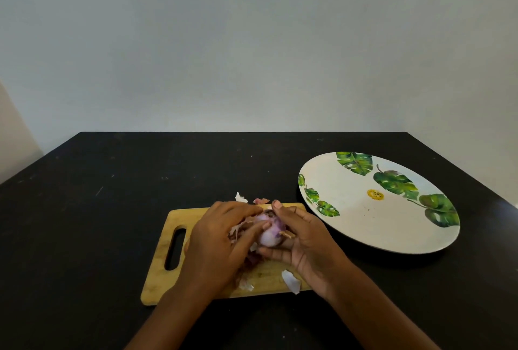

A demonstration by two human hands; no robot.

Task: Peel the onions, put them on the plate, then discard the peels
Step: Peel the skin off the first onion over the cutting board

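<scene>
A red onion (268,230), mostly bared to its pale purple flesh, is held just above the middle of a wooden chopping board (269,276). The right hand (305,248) cups and grips it from the right; the left hand (221,243) has its fingers curled against the onion's left side, apparently pinching loose skin, though the fingertips are partly hidden. Torn peels (291,281) lie on the board's near edge and just past its far edge. The leaf-patterned plate (350,201) to the right holds no onion yet, so plating and discarding peels remain.
</scene>
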